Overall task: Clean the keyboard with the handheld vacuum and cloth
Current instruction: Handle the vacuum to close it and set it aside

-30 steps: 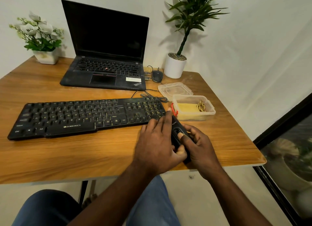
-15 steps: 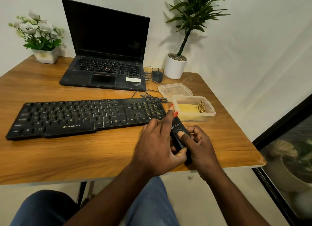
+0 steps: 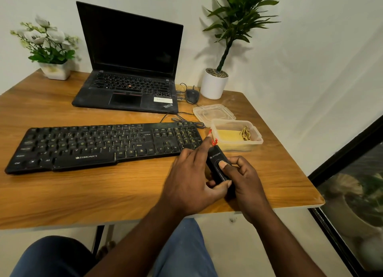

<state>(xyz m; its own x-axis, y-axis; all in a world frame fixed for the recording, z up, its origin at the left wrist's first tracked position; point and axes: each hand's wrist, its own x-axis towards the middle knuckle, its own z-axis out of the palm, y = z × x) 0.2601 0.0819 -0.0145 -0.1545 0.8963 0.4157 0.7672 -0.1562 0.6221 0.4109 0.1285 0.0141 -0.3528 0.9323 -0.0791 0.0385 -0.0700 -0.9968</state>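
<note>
- Denim-clad knees [image 3: 51,256] sit lowest in view, tucked under the near edge of the tabletop [image 3: 103,193].
- Both hands meet on the handheld vacuum [image 3: 216,158], a black bar near the tabletop's right edge. The right hand [image 3: 246,181] wraps it with the thumb on the oval button. The left hand [image 3: 190,179] holds its left side, thumb at the near end and forefinger stretched toward the red nozzle [image 3: 213,141].
- Risk: that forefinger lies close to the nozzle, so starting the motor could catch the fingertip or jolt the grip.
- Risk: the nozzle points at the plastic container [image 3: 257,141] just beyond it, and a forward push could knock the box toward the right edge.
- Wood-grain laminate covers the tabletop, with pale dust at the far right corner.
- The keyboard [image 3: 99,146] lies to the left, its right end just beside the left hand's fingers and its cable [image 3: 186,120] looping behind.
- The cloth [image 3: 228,134], yellow and apparently folded, rests inside the container, whose lid [image 3: 213,113] lies behind it.
- Farther back stand an open laptop [image 3: 128,55], a mouse [image 3: 192,96], a flower pot [image 3: 55,71] and a potted plant [image 3: 213,86] against white walls.
- A dark-framed window [image 3: 352,183] fills the right.
</note>
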